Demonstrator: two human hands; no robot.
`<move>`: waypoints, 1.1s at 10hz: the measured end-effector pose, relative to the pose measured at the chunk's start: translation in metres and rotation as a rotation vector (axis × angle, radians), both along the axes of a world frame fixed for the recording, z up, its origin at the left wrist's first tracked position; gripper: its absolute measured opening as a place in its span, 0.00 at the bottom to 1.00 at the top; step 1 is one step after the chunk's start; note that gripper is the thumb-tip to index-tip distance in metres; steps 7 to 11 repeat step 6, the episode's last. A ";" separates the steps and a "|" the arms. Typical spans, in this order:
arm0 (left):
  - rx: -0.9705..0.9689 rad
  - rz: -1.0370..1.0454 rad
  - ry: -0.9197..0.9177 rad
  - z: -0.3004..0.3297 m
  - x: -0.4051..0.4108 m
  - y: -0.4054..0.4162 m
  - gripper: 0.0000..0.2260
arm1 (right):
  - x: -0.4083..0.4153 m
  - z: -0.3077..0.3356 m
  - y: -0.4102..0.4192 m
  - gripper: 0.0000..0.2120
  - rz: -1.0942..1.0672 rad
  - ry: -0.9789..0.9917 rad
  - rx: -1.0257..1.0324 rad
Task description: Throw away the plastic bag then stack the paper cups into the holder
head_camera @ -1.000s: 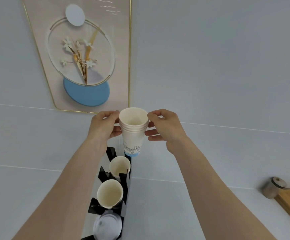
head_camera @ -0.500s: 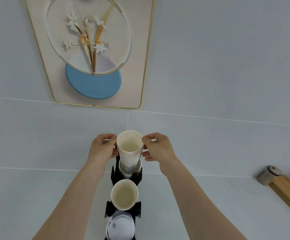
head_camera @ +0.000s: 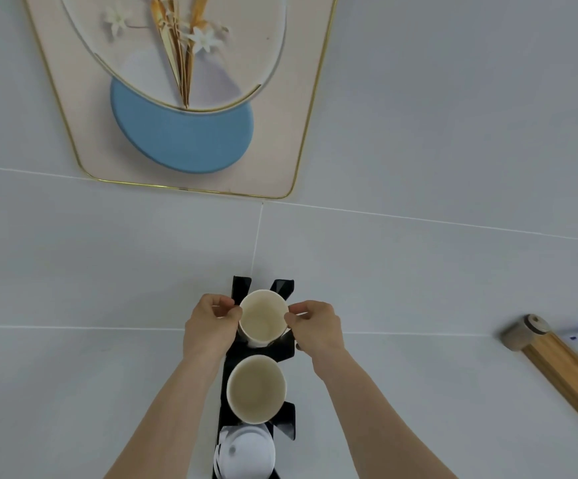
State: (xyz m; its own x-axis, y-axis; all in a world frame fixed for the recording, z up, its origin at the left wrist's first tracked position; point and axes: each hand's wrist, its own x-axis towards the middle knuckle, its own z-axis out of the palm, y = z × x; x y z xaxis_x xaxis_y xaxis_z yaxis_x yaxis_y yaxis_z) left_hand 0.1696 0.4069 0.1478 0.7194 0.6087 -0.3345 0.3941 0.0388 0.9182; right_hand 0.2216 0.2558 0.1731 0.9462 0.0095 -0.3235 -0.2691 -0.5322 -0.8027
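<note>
pinching cup stack [head_camera: 262, 318] in holder [head_camera: 282, 350]

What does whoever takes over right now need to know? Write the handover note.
Left hand and right hand both pinch the rim of the cup stack, seated in the far slot of the black holder.
Middle slot: more paper cups. Near slot: white lids.
Plastic bag: not in view.
Left: let go of the stack, check it sits straight.
</note>
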 end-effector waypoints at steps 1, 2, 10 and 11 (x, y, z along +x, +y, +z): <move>0.032 0.032 -0.021 -0.006 0.001 0.000 0.06 | 0.001 -0.004 0.002 0.06 -0.020 0.001 -0.003; 0.032 0.062 -0.048 -0.012 0.002 -0.002 0.06 | 0.004 -0.007 0.001 0.06 -0.028 -0.003 0.000; 0.228 0.042 0.040 0.009 -0.002 -0.021 0.15 | 0.000 -0.001 -0.013 0.21 0.091 -0.017 -0.063; 0.228 0.042 0.040 0.009 -0.002 -0.021 0.15 | 0.000 -0.001 -0.013 0.21 0.091 -0.017 -0.063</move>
